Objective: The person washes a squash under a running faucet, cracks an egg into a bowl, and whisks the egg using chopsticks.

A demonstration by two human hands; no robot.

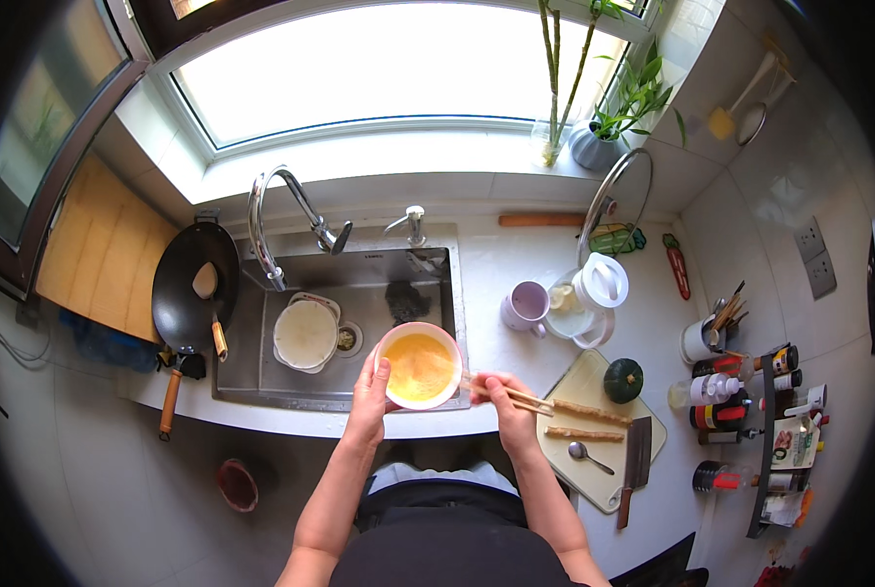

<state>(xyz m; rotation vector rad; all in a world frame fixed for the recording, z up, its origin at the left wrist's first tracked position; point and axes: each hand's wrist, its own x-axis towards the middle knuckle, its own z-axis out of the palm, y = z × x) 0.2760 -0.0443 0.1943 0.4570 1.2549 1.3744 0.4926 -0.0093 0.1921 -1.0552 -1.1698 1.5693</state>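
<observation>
A round bowl (420,406) with a pink rim is held in my left hand (368,402), thumb over its edge, above the front of the sink. Inside it is a yellow, frothy liquid (417,361) that looks like beaten egg. My right hand (511,411) grips a pair of wooden chopsticks (539,403), whose blurred tips reach the bowl's right side. Below and right of that hand lies a pale cutting board (564,469). On it are two long brown roots (584,434), a metal spoon (589,456), a cleaver (637,455) and a small dark green squash (622,380).
The stainless steel sink (250,385) contains a white pot-like vessel (306,334) under the faucet (276,276). A wok (177,308) stands left. A lilac mug (524,307) and glass pitcher (577,319) stand behind the board. Several bottles (720,414) line the right wall.
</observation>
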